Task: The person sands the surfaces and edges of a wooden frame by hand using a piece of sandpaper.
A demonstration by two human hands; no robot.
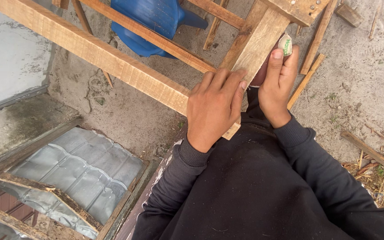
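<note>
Two hands meet at a pale rough-sawn wooden plank (256,46) that slants up from the person's lap. The left hand (214,109) lies flat on its lower end, fingers together and curled over the edge. The right hand (278,82), just beside it, pinches a small folded white pad of sandpaper (285,44) against the plank's side. Beyond the left hand runs a long wooden beam (90,49); past that stands a blue plastic chair (150,22) on sandy ground (356,71).
</note>
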